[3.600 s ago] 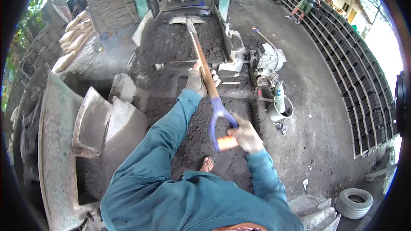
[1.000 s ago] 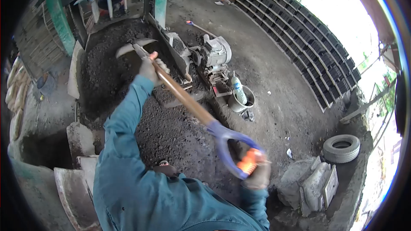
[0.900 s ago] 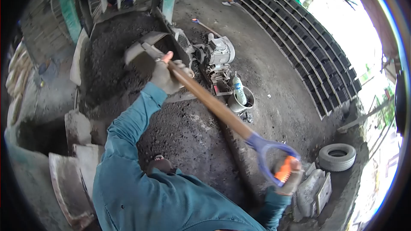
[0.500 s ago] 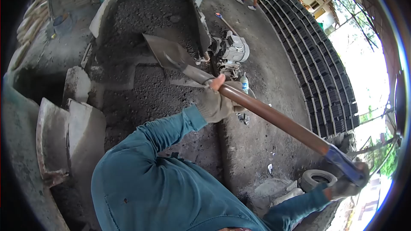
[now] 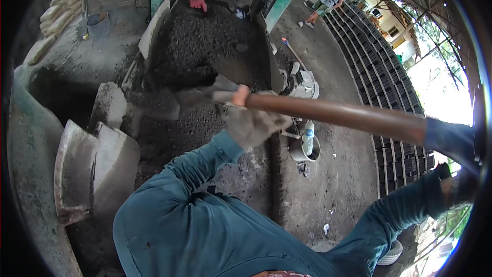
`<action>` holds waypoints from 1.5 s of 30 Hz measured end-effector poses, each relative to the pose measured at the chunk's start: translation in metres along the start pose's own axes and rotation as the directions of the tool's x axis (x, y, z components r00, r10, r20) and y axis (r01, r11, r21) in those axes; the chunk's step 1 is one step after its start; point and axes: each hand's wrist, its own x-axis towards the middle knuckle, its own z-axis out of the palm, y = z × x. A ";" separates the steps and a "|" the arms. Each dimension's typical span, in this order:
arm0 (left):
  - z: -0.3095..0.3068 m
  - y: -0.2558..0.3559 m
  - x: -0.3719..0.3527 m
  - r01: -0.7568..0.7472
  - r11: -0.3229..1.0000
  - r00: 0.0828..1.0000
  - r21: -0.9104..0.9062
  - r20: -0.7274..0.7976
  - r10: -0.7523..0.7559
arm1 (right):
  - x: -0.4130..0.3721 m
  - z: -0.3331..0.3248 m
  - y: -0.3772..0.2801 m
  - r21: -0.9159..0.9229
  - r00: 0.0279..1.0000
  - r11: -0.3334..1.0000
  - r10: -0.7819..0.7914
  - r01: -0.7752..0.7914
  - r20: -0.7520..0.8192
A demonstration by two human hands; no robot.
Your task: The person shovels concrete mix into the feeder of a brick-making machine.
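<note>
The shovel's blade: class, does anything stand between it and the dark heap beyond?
Nothing visible stands between the blade and the dark heap, though motion blurs the blade. A pale side panel stands left of the heap; another person's red-gloved hand is at its far edge, not between.

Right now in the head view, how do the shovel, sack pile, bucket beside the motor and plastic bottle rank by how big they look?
Largest to smallest:
Shovel, though its nearness to the camera enlarges it
Sack pile
Bucket
Plastic bottle, standing in that bucket
</note>
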 end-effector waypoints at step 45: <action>-0.261 -0.338 -0.404 -0.951 -0.047 -0.309 0.305 -0.935 0.175 | -0.411 0.055 -0.399 -0.228 -0.089 -0.118 -0.680 -0.966 0.727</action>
